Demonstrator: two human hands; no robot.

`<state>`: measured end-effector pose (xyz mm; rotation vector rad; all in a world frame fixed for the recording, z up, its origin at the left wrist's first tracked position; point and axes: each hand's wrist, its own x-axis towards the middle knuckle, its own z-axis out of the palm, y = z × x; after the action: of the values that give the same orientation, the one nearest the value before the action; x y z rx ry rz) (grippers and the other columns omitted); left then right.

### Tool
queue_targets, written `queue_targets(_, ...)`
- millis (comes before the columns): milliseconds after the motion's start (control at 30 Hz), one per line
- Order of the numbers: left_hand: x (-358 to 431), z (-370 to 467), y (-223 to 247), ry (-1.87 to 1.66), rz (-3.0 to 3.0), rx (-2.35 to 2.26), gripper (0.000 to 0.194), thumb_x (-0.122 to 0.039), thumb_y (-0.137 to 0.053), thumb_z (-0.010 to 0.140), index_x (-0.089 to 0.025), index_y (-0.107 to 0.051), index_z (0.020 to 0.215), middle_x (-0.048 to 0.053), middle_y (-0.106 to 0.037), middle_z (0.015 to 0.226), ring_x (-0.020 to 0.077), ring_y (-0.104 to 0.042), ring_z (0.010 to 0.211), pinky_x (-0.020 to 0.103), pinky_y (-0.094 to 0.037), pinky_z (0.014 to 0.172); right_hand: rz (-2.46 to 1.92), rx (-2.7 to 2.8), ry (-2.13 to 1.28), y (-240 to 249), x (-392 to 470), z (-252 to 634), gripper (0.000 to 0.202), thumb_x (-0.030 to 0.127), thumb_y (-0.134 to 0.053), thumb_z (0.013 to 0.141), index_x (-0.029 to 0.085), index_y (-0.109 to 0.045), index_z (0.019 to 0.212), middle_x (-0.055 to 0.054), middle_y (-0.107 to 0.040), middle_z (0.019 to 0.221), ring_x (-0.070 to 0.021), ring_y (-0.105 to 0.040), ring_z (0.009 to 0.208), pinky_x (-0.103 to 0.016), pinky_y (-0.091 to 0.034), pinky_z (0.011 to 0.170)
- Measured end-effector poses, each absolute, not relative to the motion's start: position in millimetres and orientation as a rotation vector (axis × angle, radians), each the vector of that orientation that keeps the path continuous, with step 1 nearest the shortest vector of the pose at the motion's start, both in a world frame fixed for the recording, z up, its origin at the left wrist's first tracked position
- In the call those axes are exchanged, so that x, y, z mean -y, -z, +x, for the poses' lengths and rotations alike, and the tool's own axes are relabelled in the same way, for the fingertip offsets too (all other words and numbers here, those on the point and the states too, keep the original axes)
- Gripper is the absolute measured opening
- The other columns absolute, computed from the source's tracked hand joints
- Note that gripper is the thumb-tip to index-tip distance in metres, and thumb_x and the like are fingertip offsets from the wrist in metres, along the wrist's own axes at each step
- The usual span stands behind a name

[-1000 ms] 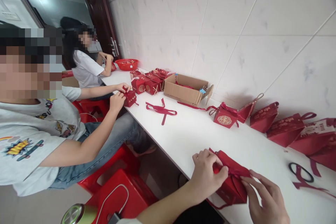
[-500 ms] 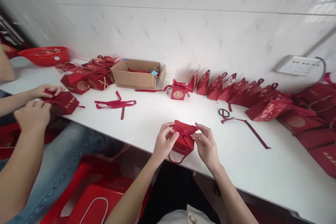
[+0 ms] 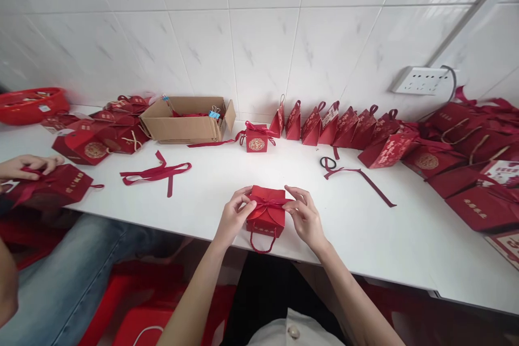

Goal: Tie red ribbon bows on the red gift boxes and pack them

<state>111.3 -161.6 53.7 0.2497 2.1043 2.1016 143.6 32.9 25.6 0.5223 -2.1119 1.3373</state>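
With fingertips of left hand (image 3: 235, 217) and right hand (image 3: 304, 219) clamped on the satiny red ribbon (image 3: 266, 204), tug evenly, centring it over the red rectangular cardboard box (image 3: 266, 223).

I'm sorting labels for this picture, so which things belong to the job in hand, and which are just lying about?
Part of the job:
red box with a cord handle
ribbon bow on its top, pinched by left hand and right hand

Seemingly just lying about:
loose ribbon on the left
open cardboard box
red basin, far left
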Motion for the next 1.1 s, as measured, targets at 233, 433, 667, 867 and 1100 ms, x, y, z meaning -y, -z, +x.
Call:
queue_targets(233,169,110,-42,-2.107,0.301,-2.057,0.026,-0.040,-0.061,0.077,-0.017,-0.054,0.066,0.011,-0.045,0.136,0.0285,-0.045,0.123,0.040,-0.042,0.096,0.522,2.048,-1.515,-15,-36,143,0.019,0.018,-0.046,0.091,0.023,-0.062,0.083,-0.008,-0.045,0.116,-0.0278,-0.048,0.122,-0.051,-0.043,0.101)
queue_targets(433,170,111,-44,-2.081,0.333,-2.080,0.024,-0.038,-0.061,0.078,-0.018,-0.054,0.067,0.010,-0.046,0.136,0.0277,-0.044,0.125,0.039,-0.044,0.094,0.395,2.189,-1.518,-31,-51,143,0.022,0.036,-0.050,0.089,0.022,-0.066,0.083,-0.011,-0.047,0.124,-0.0321,-0.047,0.121,-0.052,-0.046,0.094)
queue_targets(667,165,112,-46,-2.108,0.365,-2.136,0.024,-0.037,-0.061,0.077,-0.017,-0.052,0.068,0.011,-0.050,0.131,0.0273,-0.049,0.120,0.040,-0.043,0.096,0.559,2.636,-1.096,-97,-18,113,0.021,0.034,-0.052,0.087,0.020,-0.067,0.079,-0.012,-0.049,0.123,-0.0275,-0.050,0.114,-0.045,-0.044,0.094)
queue_targets(867,164,116,-45,-2.091,0.387,-2.209,0.020,-0.031,-0.060,0.078,-0.018,-0.051,0.068,0.010,-0.052,0.126,0.0256,-0.047,0.122,0.040,-0.042,0.098,0.771,3.012,-1.092,-111,-1,93,0.012,0.022,-0.058,0.080,0.018,-0.065,0.071,-0.011,-0.055,0.117,-0.0210,-0.061,0.097,-0.033,-0.047,0.086)
queue_targets(1100,158,124,-44,-2.156,0.258,-2.249,0.019,-0.033,-0.060,0.078,-0.019,-0.050,0.069,0.010,-0.047,0.132,0.0262,-0.039,0.129,0.040,-0.044,0.095,0.422,2.830,-1.280,-98,-4,95,0.014,0.021,-0.052,0.083,0.018,-0.060,0.073,-0.009,-0.060,0.104,-0.0186,-0.061,0.090,-0.033,-0.045,0.085)
